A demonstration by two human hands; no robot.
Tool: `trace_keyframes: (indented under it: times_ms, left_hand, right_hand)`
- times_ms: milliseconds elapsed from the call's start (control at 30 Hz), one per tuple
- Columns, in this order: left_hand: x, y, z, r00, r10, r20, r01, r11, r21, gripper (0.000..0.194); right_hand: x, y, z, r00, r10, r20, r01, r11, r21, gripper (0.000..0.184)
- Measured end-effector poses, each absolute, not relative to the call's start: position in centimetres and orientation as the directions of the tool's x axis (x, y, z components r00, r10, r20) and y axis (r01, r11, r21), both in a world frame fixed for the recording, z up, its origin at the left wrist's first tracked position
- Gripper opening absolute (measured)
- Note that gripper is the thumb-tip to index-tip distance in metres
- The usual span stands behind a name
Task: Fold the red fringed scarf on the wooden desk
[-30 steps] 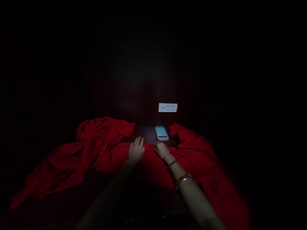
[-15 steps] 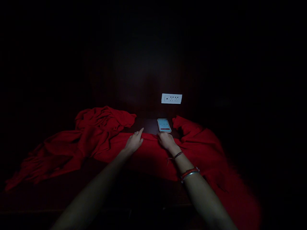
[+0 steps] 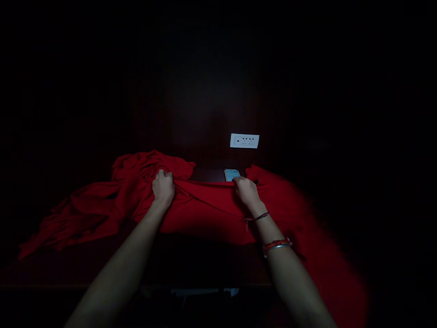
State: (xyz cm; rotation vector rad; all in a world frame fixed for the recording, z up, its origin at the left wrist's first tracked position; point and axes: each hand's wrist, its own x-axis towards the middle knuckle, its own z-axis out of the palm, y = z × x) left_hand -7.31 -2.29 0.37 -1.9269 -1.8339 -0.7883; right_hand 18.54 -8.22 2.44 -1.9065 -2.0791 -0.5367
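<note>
In the head view, your left hand (image 3: 164, 187) and right hand (image 3: 247, 191) are set apart on the far edge of a large, soft, red fabric cloth (image 3: 205, 223). The cloth lies across a dark, reddish-brown tabletop (image 3: 210, 175), directly in front of you. The fingers of both hands are curled closed, gripping the cloth; the edge runs nearly straight between them, with a slack fold hanging below it. To your left, the cloth is bunched into loose, crumpled folds; to your right, it spreads smoother and falls off toward you into shadow. A light-rimmed, rectangular smartphone (image 3: 232, 174) with a lit screen lies just beyond your right hand. Note the obstruction: the raised cloth edge and that hand cover the phone's near end. Behind the phone, a white, rectangular plastic socket plate (image 3: 245, 140) is mounted on a dark wall (image 3: 191, 105). Your right wrist carries a thin, dark cord bracelet (image 3: 261, 217); farther up the forearm sit a red band (image 3: 274, 243) and a silver-coloured bangle (image 3: 279, 246). Pale shapes below the table's near edge are too dim to identify.
</note>
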Motion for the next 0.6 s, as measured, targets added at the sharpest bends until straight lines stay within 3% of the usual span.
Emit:
trace_keyframes:
  times_ms: [100,167,267,333,433,533,600]
  left_hand:
    - [-6.0,-2.5,0.3,0.111,0.776,0.621,0.979,-0.194,0.069,0.034]
    - [-4.8,-2.5,-0.2,0.287,0.77,0.57,0.92,-0.388,0.061,0.049]
    - [-3.4,-2.8,-0.9,0.605,0.704,0.373,0.668,-0.703,0.245,0.065]
    - [-2.8,-3.3,-1.2,0.721,0.64,0.266,0.511,-0.75,0.42,0.065]
    - [-2.0,-4.1,-1.6,0.734,0.618,0.28,0.415,-0.735,0.537,0.069]
    - [-0.8,-4.6,-2.2,0.668,0.655,0.354,0.49,-0.745,0.454,0.064]
    - [-0.3,-4.4,-2.5,0.615,0.676,0.406,0.578,-0.737,0.35,0.041]
  right_hand:
    - [17.9,-8.5,2.7,-0.121,0.827,0.55,0.992,0.121,0.035,0.03]
    - [17.7,-8.6,2.7,-0.161,0.803,0.573,0.982,0.188,0.013,0.031]
    - [17.4,-8.5,2.5,-0.244,0.8,0.548,0.96,0.279,0.019,0.029]
    - [17.2,-8.4,2.3,-0.27,0.81,0.52,0.953,0.302,0.025,0.028]
    - [16.9,-8.2,2.0,-0.271,0.831,0.486,0.955,0.297,0.025,0.026]
    - [17.0,-8.1,1.8,-0.266,0.833,0.485,0.956,0.292,0.023,0.023]
    - [17.2,-8.0,1.7,-0.275,0.828,0.49,0.952,0.304,0.02,0.022]
